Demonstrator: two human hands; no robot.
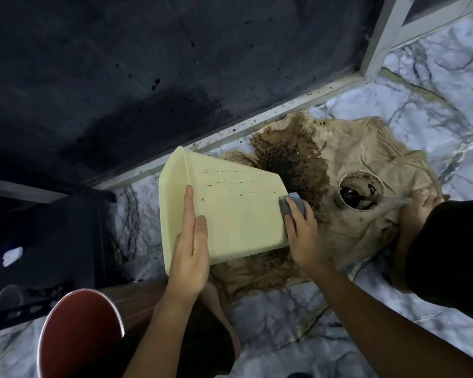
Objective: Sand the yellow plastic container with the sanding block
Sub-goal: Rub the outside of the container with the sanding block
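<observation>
A pale yellow plastic container lies tilted on its side over a stained cloth, its rim toward the upper left and its base toward the right. Small dark specks dot its upper face. My left hand grips the container's near-left side, thumb and index finger pressed on the wall. My right hand holds a grey sanding block against the container's right edge near the base.
A beige cloth with a large brown stain covers the marble floor. A white cup of dark liquid with a stick in it stands on the cloth. A red stool is at lower left. My foot rests at right.
</observation>
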